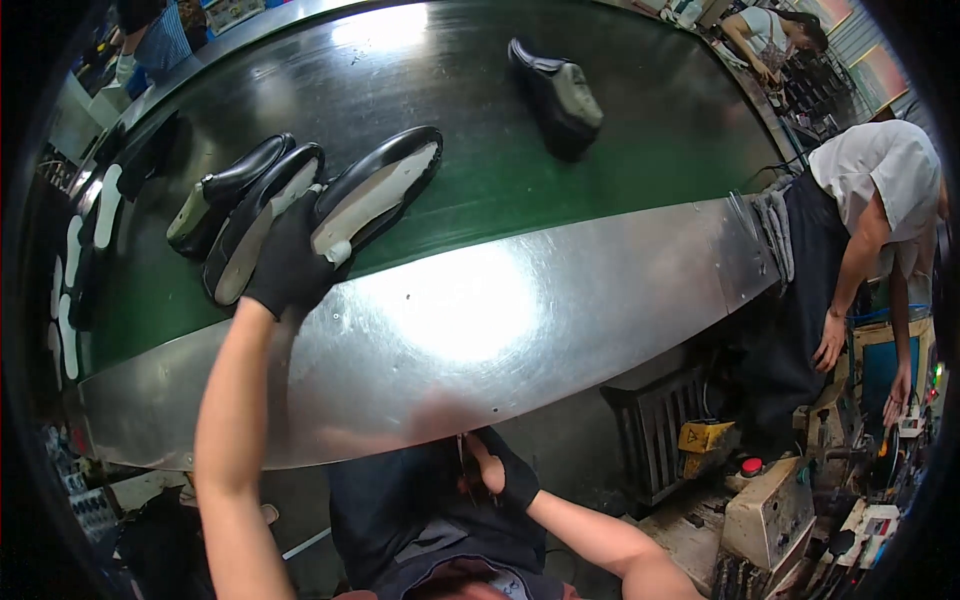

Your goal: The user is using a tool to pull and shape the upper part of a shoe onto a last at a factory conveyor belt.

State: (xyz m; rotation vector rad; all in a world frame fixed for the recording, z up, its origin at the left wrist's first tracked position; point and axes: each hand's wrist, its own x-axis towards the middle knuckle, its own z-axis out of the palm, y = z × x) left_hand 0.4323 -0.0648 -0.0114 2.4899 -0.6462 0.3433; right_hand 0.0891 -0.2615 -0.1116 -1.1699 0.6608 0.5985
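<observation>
My left hand (292,250), in a black glove, reaches over the metal edge onto the green belt. Its thumb and fingers close around the heel end of a black shoe (378,190) lying with its pale underside up. Just left of the hand lie a second black shoe, also underside up (240,262), and a third (240,172) tipped differently behind it. Low at my waist, my right hand (510,480), gloved in black, closes on a slim metal hand tool (465,468); its exact kind is partly hidden.
Another black shoe (560,100) sits farther along the green belt (640,170). Pale insole-shaped pieces (108,205) lie at the far left. A smooth metal ledge (600,280) borders the belt. At right, a person (880,190) bends beside machinery with a red button (752,466).
</observation>
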